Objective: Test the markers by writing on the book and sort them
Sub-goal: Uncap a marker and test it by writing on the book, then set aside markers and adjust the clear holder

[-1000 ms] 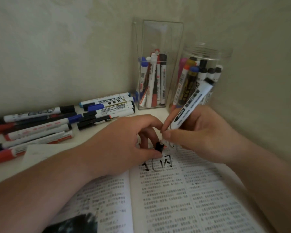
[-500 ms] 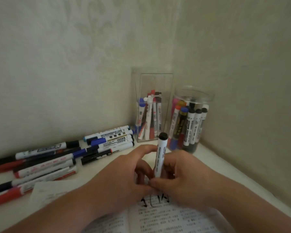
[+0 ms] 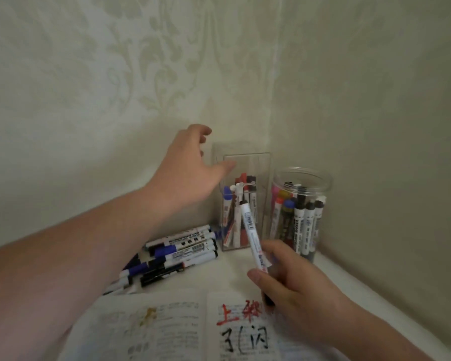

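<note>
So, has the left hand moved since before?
Yes. The left hand lifted off the book and reached up to the top of the clear rectangular box.

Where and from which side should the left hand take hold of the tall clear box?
Probably the upper wall of the clear box, from its left: it stands upright, the left hand hovers there, and the round jar blocks the right side.

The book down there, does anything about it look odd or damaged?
Yes. The open book has large red characters and black characters scrawled over the print on its right page, and a yellow-brown smudge stains the left page.
</note>
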### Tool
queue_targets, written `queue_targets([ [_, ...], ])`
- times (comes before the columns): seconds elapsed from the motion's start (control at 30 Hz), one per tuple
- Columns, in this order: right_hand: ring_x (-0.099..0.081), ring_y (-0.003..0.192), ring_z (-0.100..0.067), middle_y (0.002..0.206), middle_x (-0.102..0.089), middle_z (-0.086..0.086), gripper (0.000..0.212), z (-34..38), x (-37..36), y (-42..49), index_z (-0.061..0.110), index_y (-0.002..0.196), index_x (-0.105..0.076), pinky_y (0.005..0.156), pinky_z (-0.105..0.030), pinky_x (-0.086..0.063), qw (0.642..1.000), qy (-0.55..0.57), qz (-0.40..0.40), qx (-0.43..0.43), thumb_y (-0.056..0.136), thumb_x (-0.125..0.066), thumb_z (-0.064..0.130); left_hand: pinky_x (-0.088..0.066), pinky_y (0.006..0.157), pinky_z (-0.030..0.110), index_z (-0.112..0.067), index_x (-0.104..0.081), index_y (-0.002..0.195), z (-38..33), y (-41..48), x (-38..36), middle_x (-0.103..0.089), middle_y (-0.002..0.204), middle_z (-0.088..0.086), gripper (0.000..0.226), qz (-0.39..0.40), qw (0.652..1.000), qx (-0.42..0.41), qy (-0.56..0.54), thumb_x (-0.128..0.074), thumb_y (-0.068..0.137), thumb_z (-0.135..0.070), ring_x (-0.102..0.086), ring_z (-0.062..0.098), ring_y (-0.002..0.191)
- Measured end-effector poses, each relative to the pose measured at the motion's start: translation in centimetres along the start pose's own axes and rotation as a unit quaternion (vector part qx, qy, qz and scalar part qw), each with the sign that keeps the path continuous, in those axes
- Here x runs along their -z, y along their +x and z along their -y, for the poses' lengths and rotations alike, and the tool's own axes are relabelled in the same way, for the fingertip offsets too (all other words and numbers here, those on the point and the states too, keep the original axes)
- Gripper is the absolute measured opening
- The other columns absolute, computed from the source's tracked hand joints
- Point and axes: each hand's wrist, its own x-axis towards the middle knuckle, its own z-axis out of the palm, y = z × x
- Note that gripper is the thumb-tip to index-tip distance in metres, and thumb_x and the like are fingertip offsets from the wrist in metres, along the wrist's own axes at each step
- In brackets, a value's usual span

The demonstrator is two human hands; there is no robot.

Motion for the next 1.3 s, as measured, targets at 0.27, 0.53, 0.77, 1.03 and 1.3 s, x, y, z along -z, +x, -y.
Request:
queue_targets([
  [0.27, -0.06, 0.057, -0.007, 0.063, -0.066, -0.002, 0.032, -0.1, 0.7, 0.0, 0.042, 0.094, -0.077, 0.059, -0.02, -0.047, 0.988, 0.119, -0.088, 0.053, 0.091, -0.072, 0.01, -0.038, 0.102, 0.026, -0.015, -0.043, 0.148, -0.6, 3.6, -0.7, -0.049, 0.145, 0.004, 0.09, 0.128, 0.989, 0.021, 0.069, -0.079, 0.077, -0.055, -0.052, 0.019, 0.128],
  [0.53, -0.061, 0.055, -0.017, 0.07, -0.071, -0.013, 0.036, 1.8, 1.4, -0.9, 0.031, 0.096, -0.078, 0.05, -0.021, -0.047, 0.964, 0.191, -0.152, 0.105, 0.087, -0.07, -0.003, -0.047, 0.082, 0.032, -0.019, -0.067, 0.102, -0.5, 4.0, -0.1, -0.065, 0.099, -0.008, 0.056, 0.035, 0.997, 0.06, -0.026, -0.063, 0.081, -0.071, -0.062, 0.014, 0.096],
  [0.77, -0.063, 0.055, -0.012, 0.074, -0.074, -0.006, 0.018, 8.4, 5.8, 2.1, 0.028, 0.112, -0.069, 0.049, -0.017, -0.047, 0.944, 0.145, -0.274, 0.11, 0.096, -0.064, 0.021, -0.05, 0.077, 0.035, -0.012, -0.068, 0.082, -1.5, 6.0, -0.5, -0.07, 0.091, 0.005, 0.068, 0.005, 0.986, 0.119, -0.113, -0.051, 0.081, -0.078, -0.068, 0.025, 0.085],
  [1.03, -0.067, 0.055, -0.019, 0.072, -0.077, -0.003, 0.018, 11.2, 8.0, 8.0, 0.012, 0.112, -0.067, 0.044, -0.027, -0.052, 0.984, -0.048, -0.167, -0.037, 0.102, -0.061, 0.025, -0.045, 0.047, 0.024, -0.007, -0.066, 0.092, -2.7, 7.8, 0.7, -0.074, 0.086, 0.013, 0.064, 0.05, 0.952, 0.236, -0.189, -0.049, 0.086, -0.068, -0.065, 0.028, 0.053],
  [1.3, -0.063, 0.1, -0.02, 0.115, -0.065, 0.001, 0.038, 9.9, 8.0, 9.2, 0.032, 0.13, -0.059, 0.088, -0.039, -0.056, 0.892, -0.405, -0.202, -0.007, 0.094, -0.064, 0.041, -0.056, 0.048, 0.033, -0.007, -0.062, 0.097, -4.1, 8.5, -0.3, -0.073, 0.095, 0.017, 0.062, 0.079, 0.935, 0.263, -0.224, -0.037, 0.094, -0.063, -0.069, 0.035, 0.067],
])
